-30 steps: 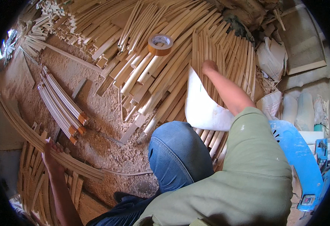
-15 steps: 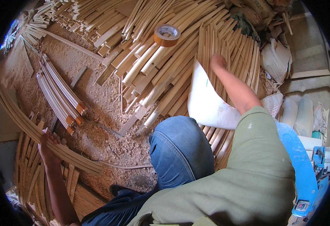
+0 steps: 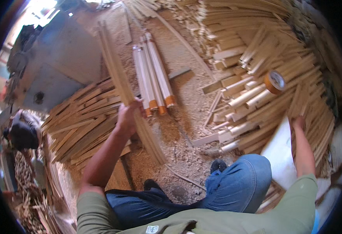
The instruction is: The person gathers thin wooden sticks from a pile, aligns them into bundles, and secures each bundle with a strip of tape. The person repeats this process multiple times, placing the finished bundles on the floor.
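Note:
My left hand [image 3: 129, 117] is wrapped round a bundle of thin wooden strips [image 3: 118, 72], held at a slant left of my knees. Bundles of pale strips with orange tape at their ends [image 3: 155, 78] lie on the sawdust just beyond it. On the right, my right hand [image 3: 299, 123] rests closed on a large pile of wooden strips [image 3: 317, 105]; its fingers are hidden, so what it grips cannot be made out. Against that hand lies a white sheet [image 3: 282, 150]. A roll of orange-brown tape [image 3: 274, 82] sits on the wood nearby.
Another heap of wooden strips [image 3: 85, 121] lies at the left, beside a grey panel [image 3: 57, 66]. Sawdust and shavings [image 3: 186, 128] cover the floor. A person in dark clothing [image 3: 24, 130] is at the far left.
The view has swung toward the left. My left hand still holds the strips, now steeper and nearer the picture's middle; my right hand stays at the pile by the white sheet.

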`<move>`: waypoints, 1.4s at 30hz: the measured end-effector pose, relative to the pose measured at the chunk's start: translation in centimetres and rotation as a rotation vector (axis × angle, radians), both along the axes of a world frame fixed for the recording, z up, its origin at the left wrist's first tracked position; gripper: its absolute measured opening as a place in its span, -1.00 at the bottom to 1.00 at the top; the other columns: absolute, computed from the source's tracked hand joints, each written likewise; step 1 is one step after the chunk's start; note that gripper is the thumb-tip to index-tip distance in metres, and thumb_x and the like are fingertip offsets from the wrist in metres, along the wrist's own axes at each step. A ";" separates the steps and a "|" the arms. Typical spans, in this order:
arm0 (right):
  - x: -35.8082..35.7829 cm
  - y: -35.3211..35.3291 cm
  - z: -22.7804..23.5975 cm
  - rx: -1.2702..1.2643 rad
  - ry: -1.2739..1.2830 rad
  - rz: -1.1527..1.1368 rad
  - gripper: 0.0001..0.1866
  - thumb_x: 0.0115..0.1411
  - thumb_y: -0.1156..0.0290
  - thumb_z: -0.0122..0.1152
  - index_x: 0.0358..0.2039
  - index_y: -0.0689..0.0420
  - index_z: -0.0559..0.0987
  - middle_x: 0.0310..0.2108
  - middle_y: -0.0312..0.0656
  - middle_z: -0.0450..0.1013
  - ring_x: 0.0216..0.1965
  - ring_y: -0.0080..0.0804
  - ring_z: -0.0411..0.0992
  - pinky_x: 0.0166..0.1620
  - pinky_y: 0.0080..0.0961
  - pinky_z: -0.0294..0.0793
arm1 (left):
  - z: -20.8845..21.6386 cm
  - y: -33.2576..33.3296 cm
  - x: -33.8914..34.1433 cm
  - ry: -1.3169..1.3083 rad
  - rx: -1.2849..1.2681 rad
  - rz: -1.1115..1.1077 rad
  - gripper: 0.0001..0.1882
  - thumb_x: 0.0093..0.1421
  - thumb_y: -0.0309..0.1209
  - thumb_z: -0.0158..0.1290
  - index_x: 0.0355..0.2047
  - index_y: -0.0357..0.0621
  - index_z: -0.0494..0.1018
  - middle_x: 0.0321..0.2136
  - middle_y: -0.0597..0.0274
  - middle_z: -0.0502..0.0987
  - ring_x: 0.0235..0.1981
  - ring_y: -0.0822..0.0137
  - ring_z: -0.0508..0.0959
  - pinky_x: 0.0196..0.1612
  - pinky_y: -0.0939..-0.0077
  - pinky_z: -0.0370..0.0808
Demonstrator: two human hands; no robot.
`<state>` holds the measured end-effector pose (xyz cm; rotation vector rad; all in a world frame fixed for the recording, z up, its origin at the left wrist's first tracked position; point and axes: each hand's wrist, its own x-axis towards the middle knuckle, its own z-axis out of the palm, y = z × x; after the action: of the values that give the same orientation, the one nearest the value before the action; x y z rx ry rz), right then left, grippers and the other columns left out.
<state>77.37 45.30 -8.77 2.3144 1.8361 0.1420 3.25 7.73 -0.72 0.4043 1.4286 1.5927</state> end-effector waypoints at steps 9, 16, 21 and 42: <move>0.3 1.1 -0.4 -0.186 0.076 -0.079 -0.43 0.30 -0.04 0.39 0.16 0.08 0.71 0.18 -0.07 0.64 0.18 -0.19 0.59 0.20 -0.19 0.57 | -0.2 0.1 0.4 0.036 -0.018 -0.072 -0.77 0.30 -0.26 0.29 -0.38 -0.01 0.47 -0.54 0.37 0.45 -0.54 0.37 0.50 -0.45 0.36 0.54; -3.1 -0.8 2.3 -0.218 0.173 -0.192 -0.44 0.33 0.10 0.32 0.24 0.15 0.64 0.30 0.06 0.53 0.32 0.02 0.50 0.29 -0.14 0.53 | -0.8 -0.2 0.7 -0.007 -0.053 0.021 -0.76 0.34 -0.31 0.27 -0.15 0.00 0.41 -0.46 0.35 0.40 -0.49 0.42 0.44 -0.36 0.36 0.47; -1.5 2.5 6.7 -0.126 0.280 -0.109 -0.49 0.52 0.11 0.03 0.19 0.29 0.58 0.14 0.10 0.61 0.14 0.02 0.60 0.15 -0.09 0.59 | -1.7 -0.5 -0.5 -0.039 -0.069 0.032 -0.76 0.35 -0.29 0.26 -0.13 0.00 0.41 -0.45 0.35 0.40 -0.48 0.40 0.45 -0.33 0.34 0.47; -38.3 -10.3 39.9 0.106 1.899 0.953 -0.79 0.55 0.28 0.07 0.03 0.12 0.53 -0.35 -0.34 0.51 -0.42 -0.59 0.42 -0.33 -0.51 0.48 | 7.1 -0.8 1.0 0.007 0.209 -0.022 -0.80 0.29 -0.41 0.30 -0.20 -0.09 0.48 -0.45 0.28 0.54 -0.46 0.37 0.59 -0.36 0.37 0.61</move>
<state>39.10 34.96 31.15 0.8502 3.2267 -2.4957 4.28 6.93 6.34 0.5463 1.2627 1.7304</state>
